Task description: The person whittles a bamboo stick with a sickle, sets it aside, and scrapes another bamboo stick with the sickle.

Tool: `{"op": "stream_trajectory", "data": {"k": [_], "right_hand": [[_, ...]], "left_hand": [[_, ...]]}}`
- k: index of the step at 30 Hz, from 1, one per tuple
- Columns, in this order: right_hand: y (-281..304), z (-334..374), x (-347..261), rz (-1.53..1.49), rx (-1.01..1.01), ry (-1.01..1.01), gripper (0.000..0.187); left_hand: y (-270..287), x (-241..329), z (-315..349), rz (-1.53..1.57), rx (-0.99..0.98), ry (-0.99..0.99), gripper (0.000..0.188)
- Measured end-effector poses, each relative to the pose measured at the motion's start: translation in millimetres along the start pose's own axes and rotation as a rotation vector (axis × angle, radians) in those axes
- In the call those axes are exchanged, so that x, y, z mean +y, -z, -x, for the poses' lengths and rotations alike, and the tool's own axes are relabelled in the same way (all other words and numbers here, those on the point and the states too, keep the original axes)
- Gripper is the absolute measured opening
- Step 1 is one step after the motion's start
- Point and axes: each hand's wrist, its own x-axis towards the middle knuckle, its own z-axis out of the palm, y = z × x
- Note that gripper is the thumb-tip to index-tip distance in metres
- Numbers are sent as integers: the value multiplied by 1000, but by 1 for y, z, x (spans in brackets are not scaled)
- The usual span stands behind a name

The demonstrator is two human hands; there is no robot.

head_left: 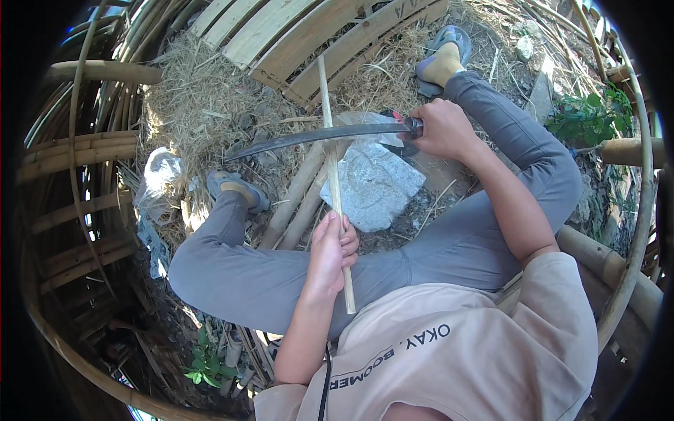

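My left hand (332, 249) is closed around a long, pale split-bamboo strip (328, 133), near its lower end. The strip runs up and away from me, past the flat grey stone (379, 184) between my legs. In my right hand (444, 130) is the dark handle of a machete (316, 134), fingers wrapped round it. Its long, curved dark blade reaches to the left and crosses the strip about midway along its upper part. Whether the blade touches the strip or only passes over it, I cannot tell. The right fingertips are partly hidden.
Wooden slats (302, 42) lie ahead on dry straw (203, 105). Two bamboo poles (298, 189) rest left of the stone. A clear plastic bag (160, 175) is beside my left foot. Bamboo framing (91, 151) stands at left, with curved poles at right and green plants (590, 116).
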Motion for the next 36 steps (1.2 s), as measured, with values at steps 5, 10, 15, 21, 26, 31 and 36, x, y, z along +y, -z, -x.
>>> {"op": "stream_trajectory", "data": {"k": [5,10,15,21,26,31,36], "right_hand": [[-3,1,1,-16,24,21,35],[-11,-1,0,42,-58,20,34],[-24,-4,-5,42,-161,-14,38],[-32,-4,-5,3,-158,14,38],[-20,-5,-26,22,-175,16,43],[-11,-19,-47,-16,-233,-35,45],[1,-39,-55,98,-212,-24,46]], "left_hand": [[-7,11,3,-55,46,-55,28],[-7,-5,-17,-71,151,-83,31],[14,-27,-40,-522,201,-263,35],[-5,-19,-27,-874,322,-531,30],[2,15,4,-958,283,-413,27],[11,36,18,-1110,336,-461,22],[19,30,4,-1237,401,-499,21]]}}
